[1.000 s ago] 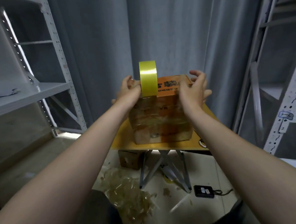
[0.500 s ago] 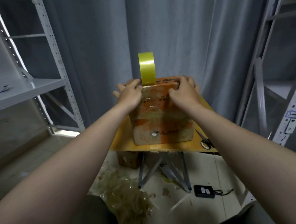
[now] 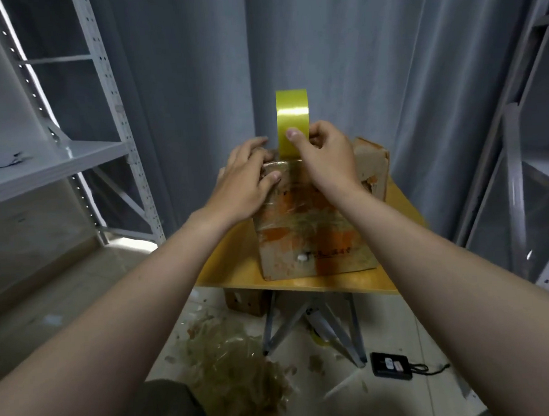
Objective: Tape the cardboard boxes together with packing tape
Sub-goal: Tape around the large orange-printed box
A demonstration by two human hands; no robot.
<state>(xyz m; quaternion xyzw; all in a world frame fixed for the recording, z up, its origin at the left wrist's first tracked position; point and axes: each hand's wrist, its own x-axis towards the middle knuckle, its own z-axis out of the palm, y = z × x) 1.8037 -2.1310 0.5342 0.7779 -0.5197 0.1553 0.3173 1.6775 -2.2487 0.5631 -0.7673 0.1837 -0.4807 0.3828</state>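
A stack of worn cardboard boxes (image 3: 313, 237), wrapped in clear tape with orange patches, stands on a small yellow table (image 3: 238, 268). A yellow roll of packing tape (image 3: 292, 116) stands upright on the stack's top front edge. My right hand (image 3: 324, 156) grips the roll, thumb on its front face and fingers behind. My left hand (image 3: 249, 180) lies on the top left corner of the stack, fingers spread over the box and thumb on its front face. A strip of tape runs from the roll down the front of the box.
Metal shelving stands at the left (image 3: 70, 156) and at the right (image 3: 527, 160), grey curtains behind. On the floor lie a heap of crumpled used tape (image 3: 241, 367), a small cardboard box (image 3: 247, 302) under the table and a black device with a cord (image 3: 392, 364).
My right hand has left the top of the box and taken hold of the tape roll. My left hand has stayed on the top left corner. The view has tilted down slightly.
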